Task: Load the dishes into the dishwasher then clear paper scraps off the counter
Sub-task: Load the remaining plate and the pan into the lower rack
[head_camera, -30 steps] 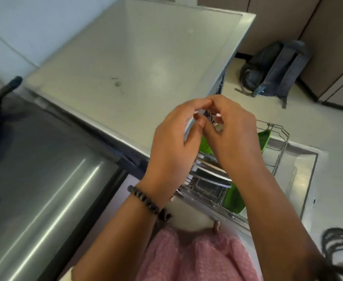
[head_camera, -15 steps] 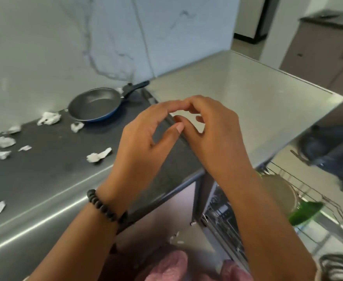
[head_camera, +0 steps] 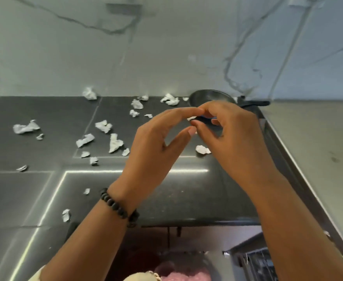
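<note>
Several crumpled white paper scraps [head_camera: 115, 141] lie scattered over the dark counter [head_camera: 45, 189], mostly left of centre and toward the back wall. One scrap [head_camera: 202, 149] sits just under my hands. A dark frying pan [head_camera: 209, 96] stands at the back, its handle [head_camera: 254, 103] pointing right. My left hand [head_camera: 156, 147] and my right hand [head_camera: 233, 138] hover above the counter with fingertips touching each other. Both have loosely curved fingers and hold nothing. A corner of the dishwasher rack [head_camera: 257, 264] shows at the bottom right.
A marble-patterned wall [head_camera: 166, 47] rises behind the counter. To the right runs a lighter steel worktop [head_camera: 318, 142]. The counter's front edge [head_camera: 186, 223] crosses the lower part of the view, with pink clothing below it.
The view has swung left, from the dishwasher rack to the scrap-strewn counter. My hands stay joined at the fingertips in front of me.
</note>
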